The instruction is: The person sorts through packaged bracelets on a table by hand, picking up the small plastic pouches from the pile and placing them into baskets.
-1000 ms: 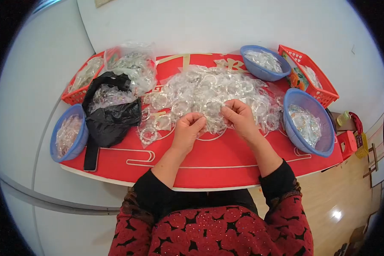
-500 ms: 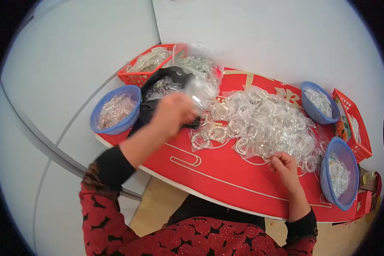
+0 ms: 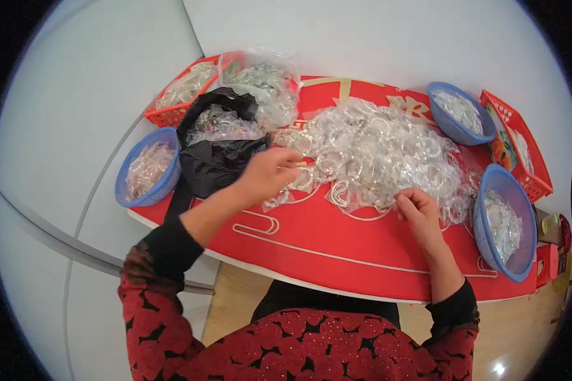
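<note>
A broad heap of small clear plastic packets (image 3: 388,149) with ring-shaped, bracelet-like pieces inside covers the middle of the red table. My left hand (image 3: 270,173) hovers between the black plastic bag (image 3: 213,166) and the heap's left edge, fingers apart and nothing visible in them. Loose packets lie inside that black bag, whose mouth gapes. At the heap's near edge is my right hand (image 3: 421,216), its thumb and forefinger pinched together beside the packets. Whatever may be between those fingertips is too small to make out.
At the left stand a blue basin (image 3: 171,184) of packets, a red basket (image 3: 165,118) and a filled clear bag (image 3: 279,105). Two more blue basins (image 3: 440,120), (image 3: 521,270) and another red basket (image 3: 540,182) line the right side. A white wall borders the back.
My left hand has come away from above the black bag, and the blurred clear packet it held is no longer in it. My right hand stays by the heap. The view has shifted.
</note>
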Motion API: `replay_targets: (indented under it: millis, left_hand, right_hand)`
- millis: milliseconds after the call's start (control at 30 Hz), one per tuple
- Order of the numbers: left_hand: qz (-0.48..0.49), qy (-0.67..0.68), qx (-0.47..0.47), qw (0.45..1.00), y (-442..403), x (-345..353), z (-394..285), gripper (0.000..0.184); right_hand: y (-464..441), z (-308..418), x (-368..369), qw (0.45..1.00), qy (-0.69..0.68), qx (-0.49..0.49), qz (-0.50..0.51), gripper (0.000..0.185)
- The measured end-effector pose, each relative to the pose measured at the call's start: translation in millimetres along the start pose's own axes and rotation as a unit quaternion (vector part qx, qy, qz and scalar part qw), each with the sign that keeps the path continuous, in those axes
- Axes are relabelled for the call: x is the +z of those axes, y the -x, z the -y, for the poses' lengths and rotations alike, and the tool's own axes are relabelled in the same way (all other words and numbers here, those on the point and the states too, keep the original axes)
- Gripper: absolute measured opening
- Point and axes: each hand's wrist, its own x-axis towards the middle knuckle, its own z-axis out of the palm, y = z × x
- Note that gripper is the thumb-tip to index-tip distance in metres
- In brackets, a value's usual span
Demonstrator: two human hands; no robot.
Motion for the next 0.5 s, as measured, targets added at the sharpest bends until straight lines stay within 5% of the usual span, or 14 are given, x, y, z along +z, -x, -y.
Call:
replay_targets:
  millis: [33, 133, 233, 367, 500]
  left_hand:
    - [0.024, 0.027, 0.014, 0.999, -2.0, 14.7, 5.4, 0.036]
    - [-0.039, -0.169, 0.053, 0.983, -37.6, 33.9, 39.7, 0.048]
    - [-0.086, -0.273, -0.07, 0.956, -65.9, 69.5, 89.4, 0.043]
    - [-0.002, -0.086, 0.105, 0.991, -47.1, 91.4, 27.3, 0.043]
    - [-0.004, 0.004, -0.011, 1.0, -46.3, 75.0, 22.2, 0.03]
  right_hand:
    - [-0.1, -4.1, 0.8, 1.0, 0.003, -0.002, 0.003, 0.012]
    - [2.3, -9.3, 3.8, 0.998, 0.066, -0.025, 0.006, 0.012]
    - [5.0, -11.9, 5.8, 0.991, 0.115, -0.07, 0.005, 0.012]
    - [7.5, -4.5, 7.2, 0.988, 0.14, -0.07, 0.014, 0.011]
    - [11.6, -0.7, 12.8, 0.981, 0.161, -0.101, 0.043, 0.01]
